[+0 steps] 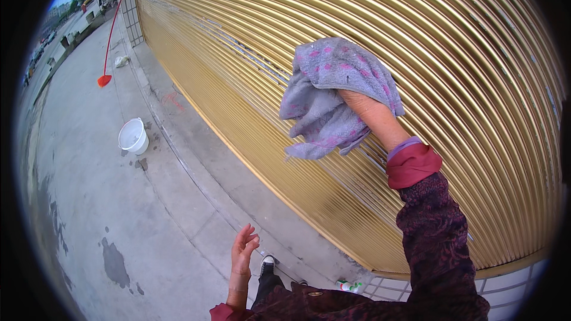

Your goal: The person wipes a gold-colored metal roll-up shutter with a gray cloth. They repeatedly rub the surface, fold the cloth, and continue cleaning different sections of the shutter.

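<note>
A grey-purple cloth with pink spots (330,84) lies against the ribbed gold roller shutter (232,120). My right hand (350,98) is under the cloth; only the wrist and heel of the hand show, and the fingers are hidden by its folds. Low in the view, my left hand (245,246) hangs over the concrete pavement with its fingers slightly bent and nothing in them. It touches neither the shutter nor the cloth. Scratched or peeled streaks run across some slats of the shutter.
A white plastic bucket (134,137) stands on the pavement, with wet patches around. Farther off, a red broom (105,81) leans at a tiled pillar (129,13) near a crumpled white bag (121,61). A green and white bottle (348,286) lies by the shutter's near end, close to my feet.
</note>
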{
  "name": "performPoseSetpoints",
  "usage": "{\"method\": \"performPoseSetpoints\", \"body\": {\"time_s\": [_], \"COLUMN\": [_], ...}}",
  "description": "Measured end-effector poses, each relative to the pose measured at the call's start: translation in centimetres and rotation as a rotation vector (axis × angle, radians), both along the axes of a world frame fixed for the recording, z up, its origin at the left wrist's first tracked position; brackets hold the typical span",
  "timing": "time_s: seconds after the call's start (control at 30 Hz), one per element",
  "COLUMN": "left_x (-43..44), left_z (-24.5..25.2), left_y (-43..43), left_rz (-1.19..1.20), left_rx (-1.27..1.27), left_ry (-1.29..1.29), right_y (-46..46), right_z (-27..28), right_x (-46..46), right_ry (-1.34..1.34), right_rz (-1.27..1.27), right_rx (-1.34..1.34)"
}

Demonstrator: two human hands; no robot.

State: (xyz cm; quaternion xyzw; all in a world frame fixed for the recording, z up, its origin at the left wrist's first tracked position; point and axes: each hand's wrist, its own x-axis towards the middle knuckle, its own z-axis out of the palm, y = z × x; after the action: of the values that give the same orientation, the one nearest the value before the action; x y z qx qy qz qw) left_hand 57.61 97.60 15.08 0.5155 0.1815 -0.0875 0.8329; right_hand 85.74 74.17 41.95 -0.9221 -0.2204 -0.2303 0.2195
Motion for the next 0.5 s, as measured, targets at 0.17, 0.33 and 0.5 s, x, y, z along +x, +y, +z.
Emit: {"method": "performPoseSetpoints", "body": {"time_s": [0.17,0.33,0.5], "left_x": [0.4,-0.5,-2.2], "left_z": [-0.3,-0.1,0.9], "left_y": [-2.2,-4.7,-8.0], "left_rz": [-0.061,-0.133,-0.170], "left_rx": [-0.020,-0.043,-0.010], "left_ry": [-0.027,-0.055,-0.088], "right_y": [-6.1,-14.8,-25.5], "right_z": [-1.8,-2.9,-3.3], "right_x": [-6.4,-15.8,-26.8], "right_ry": [-0.040,-0.035,-0.009], "right_rz": [-0.146,-0.313,-0.514], "right_rx": [-0.174,-0.300,-0.440]}}
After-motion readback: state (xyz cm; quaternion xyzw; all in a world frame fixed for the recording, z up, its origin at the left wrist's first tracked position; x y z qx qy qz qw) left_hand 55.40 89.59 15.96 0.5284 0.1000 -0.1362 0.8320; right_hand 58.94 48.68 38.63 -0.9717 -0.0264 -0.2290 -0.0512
